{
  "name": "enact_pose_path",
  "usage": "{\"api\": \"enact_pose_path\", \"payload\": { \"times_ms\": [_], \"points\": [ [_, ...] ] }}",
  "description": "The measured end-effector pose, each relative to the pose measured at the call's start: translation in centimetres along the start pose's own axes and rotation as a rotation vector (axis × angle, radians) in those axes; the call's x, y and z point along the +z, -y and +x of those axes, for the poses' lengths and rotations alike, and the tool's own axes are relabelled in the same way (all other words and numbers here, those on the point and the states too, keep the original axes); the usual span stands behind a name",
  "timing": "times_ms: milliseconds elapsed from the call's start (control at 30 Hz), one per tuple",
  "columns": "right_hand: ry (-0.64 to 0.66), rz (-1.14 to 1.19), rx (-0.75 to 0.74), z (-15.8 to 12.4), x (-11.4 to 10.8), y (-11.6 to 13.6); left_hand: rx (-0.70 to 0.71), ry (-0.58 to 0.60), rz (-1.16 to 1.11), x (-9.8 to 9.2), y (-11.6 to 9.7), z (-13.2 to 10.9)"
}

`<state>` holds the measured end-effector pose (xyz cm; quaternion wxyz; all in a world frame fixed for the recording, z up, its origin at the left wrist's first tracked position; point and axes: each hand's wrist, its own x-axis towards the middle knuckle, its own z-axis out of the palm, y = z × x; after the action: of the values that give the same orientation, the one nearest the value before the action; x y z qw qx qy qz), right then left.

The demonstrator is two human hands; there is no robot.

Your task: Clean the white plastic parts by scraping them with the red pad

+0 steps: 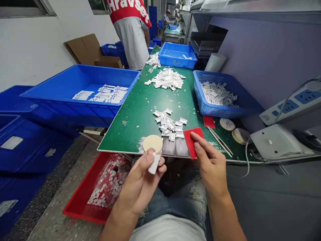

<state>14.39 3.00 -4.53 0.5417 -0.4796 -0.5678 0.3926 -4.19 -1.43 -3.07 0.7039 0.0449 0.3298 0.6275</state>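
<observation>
Green-topped workbench [140, 110], directly ahead of the fingers [198, 139]. White wall [30, 50], far left of them; window frame [22, 10] above it. Grey floor [57, 227], below left. Lilac partition panel [263, 50], right. Grey metal shelf [238, 6], high right, beyond.

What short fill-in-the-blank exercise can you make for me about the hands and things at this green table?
1. The small piece in the left hand is ____ in colour.
2. The right hand holds a flat card that is ____ in colour.
3. The red tray stands on the ____.
Missing words: white; red; floor
</observation>
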Motion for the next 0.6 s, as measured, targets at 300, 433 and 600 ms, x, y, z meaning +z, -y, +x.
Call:
{"api": "enact_pose_path", "payload": {
  "times_ms": [300,433,600],
  "points": [
    [0.085,0.278,0.142,-3.6,0.6,-0.6,1.155,-0.074,1.081,-3.5,2.0,0.8],
    [0.094,0.273,0.136,-4.3,1.0,-0.5,1.274,0.061,1.153,-3.8,2.0,1.1],
    [0.060,0.272,0.113,-5.3,1.1,0.8,1.377,0.089,1.127,-3.2,2.1,0.7]
  ]
}}
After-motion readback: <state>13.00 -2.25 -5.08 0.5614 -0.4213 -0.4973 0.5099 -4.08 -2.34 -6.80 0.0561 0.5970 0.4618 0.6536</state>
